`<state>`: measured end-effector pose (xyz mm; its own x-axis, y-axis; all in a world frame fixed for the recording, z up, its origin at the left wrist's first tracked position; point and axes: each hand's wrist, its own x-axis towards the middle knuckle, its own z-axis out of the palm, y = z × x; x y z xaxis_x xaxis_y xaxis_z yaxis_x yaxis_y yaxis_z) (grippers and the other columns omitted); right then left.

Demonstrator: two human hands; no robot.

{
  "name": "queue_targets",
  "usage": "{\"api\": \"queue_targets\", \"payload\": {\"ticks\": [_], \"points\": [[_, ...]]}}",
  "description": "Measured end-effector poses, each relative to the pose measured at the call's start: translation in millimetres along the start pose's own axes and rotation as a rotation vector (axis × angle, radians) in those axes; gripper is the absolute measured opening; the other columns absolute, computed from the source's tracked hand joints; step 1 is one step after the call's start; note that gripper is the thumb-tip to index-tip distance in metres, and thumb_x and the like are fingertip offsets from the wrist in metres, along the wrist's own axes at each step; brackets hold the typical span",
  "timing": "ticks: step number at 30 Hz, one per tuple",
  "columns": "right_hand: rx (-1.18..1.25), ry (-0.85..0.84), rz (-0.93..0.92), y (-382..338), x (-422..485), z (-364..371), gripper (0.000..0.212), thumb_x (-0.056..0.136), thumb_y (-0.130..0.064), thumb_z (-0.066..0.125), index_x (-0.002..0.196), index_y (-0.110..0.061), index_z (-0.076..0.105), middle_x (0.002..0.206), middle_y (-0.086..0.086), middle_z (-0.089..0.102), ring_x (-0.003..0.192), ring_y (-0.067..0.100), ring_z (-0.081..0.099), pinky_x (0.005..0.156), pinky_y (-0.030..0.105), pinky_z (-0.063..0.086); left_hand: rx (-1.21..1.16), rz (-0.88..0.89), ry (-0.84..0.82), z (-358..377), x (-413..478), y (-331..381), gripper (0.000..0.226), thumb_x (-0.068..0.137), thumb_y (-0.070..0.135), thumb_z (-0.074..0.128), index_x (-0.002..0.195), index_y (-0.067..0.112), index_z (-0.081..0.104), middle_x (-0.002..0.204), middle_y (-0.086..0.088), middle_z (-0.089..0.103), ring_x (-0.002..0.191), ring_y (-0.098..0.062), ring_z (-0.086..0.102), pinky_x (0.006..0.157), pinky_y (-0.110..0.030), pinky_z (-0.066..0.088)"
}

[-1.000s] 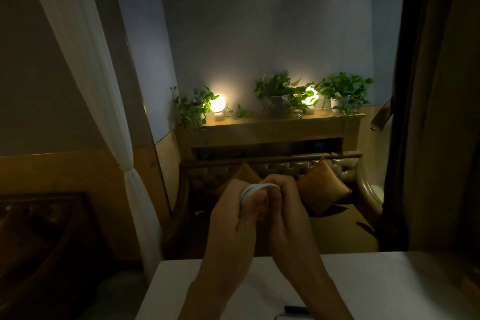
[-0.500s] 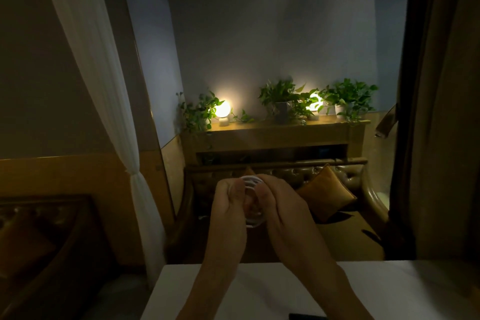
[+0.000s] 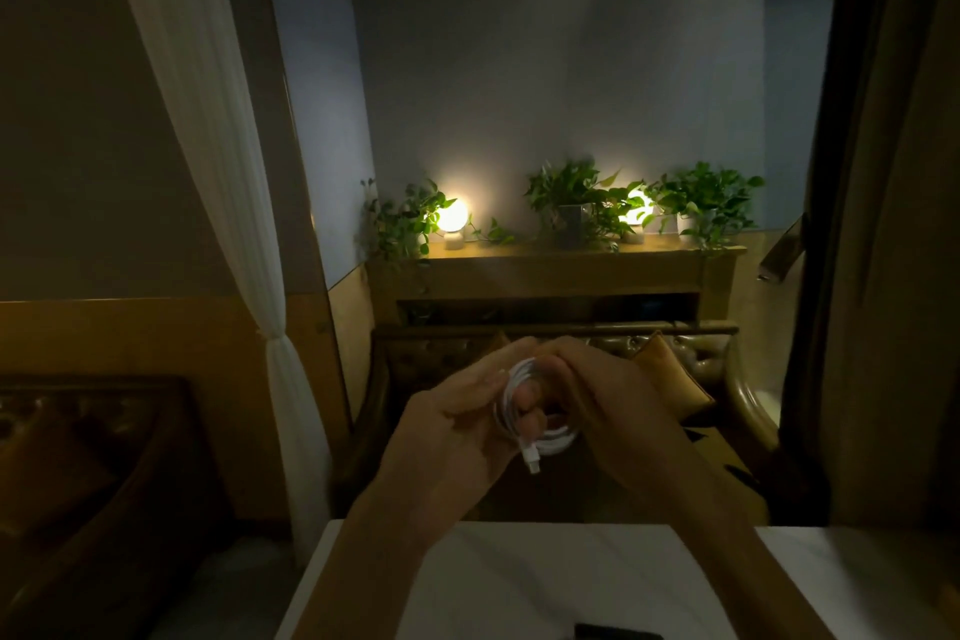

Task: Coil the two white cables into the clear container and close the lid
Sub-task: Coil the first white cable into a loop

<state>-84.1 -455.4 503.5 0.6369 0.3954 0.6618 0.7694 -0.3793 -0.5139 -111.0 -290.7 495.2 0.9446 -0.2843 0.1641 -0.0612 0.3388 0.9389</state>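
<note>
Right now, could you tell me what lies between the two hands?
In the head view, the coiled white cable sits between the left hand and the right hand, its plug hanging below.

A: How many views do you have?

B: One, worn on your head. It looks forward and only slightly down, so you see the far wall (image 3: 519, 68) and the shelf (image 3: 550, 270) of plants head-on.

A: How near is it to your work?

B: Close. Your left hand (image 3: 457, 426) and right hand (image 3: 608, 411) sit low in the middle, raised above the near edge of the white table (image 3: 545, 582), which fills only the bottom strip.

A: Any overlap?

B: You have no second view to compare.
</note>
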Motion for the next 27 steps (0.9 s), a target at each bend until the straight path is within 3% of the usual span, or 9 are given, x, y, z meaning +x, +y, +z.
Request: {"api": "queue_targets", "payload": {"ticks": [1,3,5,7,11,13,16,21,27], "points": [[-0.016,-0.053,0.009,0,-2,-1,0.022,0.093,-0.009,0.049,0.098,-0.023,0.065,0.082,-0.022,0.053,0.089,0.010,0.062,0.078,0.010,0.047,-0.080,-0.005,-0.034,-4,2,-3,0.059,0.080,0.041,0.063,0.124,0.001,0.058,0.088,-0.004,0.073,0.080,-0.012,0.070,0.079,-0.028,0.055],[-0.093,-0.151,-0.066,-1,0,1,0.018,0.090,-0.026,0.049,0.099,-0.040,0.055,0.090,-0.032,0.048,0.094,-0.011,0.057,0.079,0.001,0.040,-0.064,-0.056,-0.067,-1,-1,1,0.047,0.082,0.044,0.057,0.106,0.004,0.064,0.071,-0.004,0.072,0.068,-0.014,0.070,0.076,-0.030,0.058],[-0.119,-0.165,-0.107,-1,3,0,0.022,0.089,-0.034,0.044,0.104,-0.049,0.049,0.094,-0.035,0.050,0.092,-0.021,0.053,0.081,0.002,0.042,0.036,-0.069,0.007,11,0,7,0.039,0.088,0.039,0.053,0.100,0.002,0.057,0.047,0.003,0.059,0.042,-0.007,0.054,0.050,-0.019,0.050],[-0.013,-0.154,-0.081,-1,-2,-2,0.024,0.094,-0.029,0.045,0.103,-0.051,0.050,0.096,-0.024,0.059,0.087,-0.010,0.062,0.074,0.012,0.053,0.135,-0.017,0.093,15,0,7,0.030,0.098,0.024,0.037,0.107,0.001,0.054,0.040,0.005,0.045,0.032,-0.004,0.037,0.037,-0.015,0.033],[0.029,-0.216,-0.019,1,-6,-11,0.019,0.096,-0.029,0.045,0.104,-0.035,0.061,0.097,-0.005,0.070,0.078,0.011,0.070,0.065,0.031,0.060,0.137,-0.010,0.189,14,-1,1,0.031,0.098,0.024,0.037,0.121,0.009,0.052,0.040,0.006,0.042,0.030,-0.003,0.032,0.036,-0.018,0.029],[-0.197,-0.280,-0.017,10,-6,-19,0.016,0.095,-0.022,0.051,0.104,-0.031,0.060,0.092,-0.009,0.070,0.078,0.007,0.068,0.067,0.030,0.059,0.199,-0.017,0.179,19,-8,2,0.029,0.098,0.024,0.038,0.120,0.008,0.049,0.042,0.007,0.043,0.033,-0.003,0.033,0.042,-0.021,0.029],[-0.447,-0.098,-0.052,23,-3,-25,0.025,0.091,-0.011,0.056,0.097,-0.036,0.058,0.077,-0.028,0.058,0.071,-0.011,0.056,0.062,0.020,0.050,0.194,-0.025,0.142,25,-13,4,0.028,0.099,0.025,0.038,0.117,0.005,0.046,0.041,0.007,0.041,0.034,-0.002,0.032,0.050,-0.026,0.027],[0.257,-0.148,0.196,25,-11,9,0.019,0.093,-0.014,0.054,0.097,-0.025,0.068,0.091,-0.004,0.073,0.085,0.009,0.069,0.071,0.022,0.056,0.020,-0.059,0.040,28,-7,6,0.029,0.099,0.027,0.035,0.116,0.005,0.045,0.045,0.007,0.036,0.034,-0.003,0.027,0.053,-0.031,0.025],[0.633,-0.207,0.457,20,-17,15,0.023,0.085,-0.032,0.053,0.088,-0.024,0.075,0.090,0.004,0.075,0.084,0.019,0.072,0.072,0.023,0.058,0.055,-0.086,0.096,17,-5,5,0.029,0.101,0.026,0.026,0.093,0.008,0.047,0.041,0.007,0.036,0.030,-0.003,0.027,0.050,-0.028,0.022]]}}
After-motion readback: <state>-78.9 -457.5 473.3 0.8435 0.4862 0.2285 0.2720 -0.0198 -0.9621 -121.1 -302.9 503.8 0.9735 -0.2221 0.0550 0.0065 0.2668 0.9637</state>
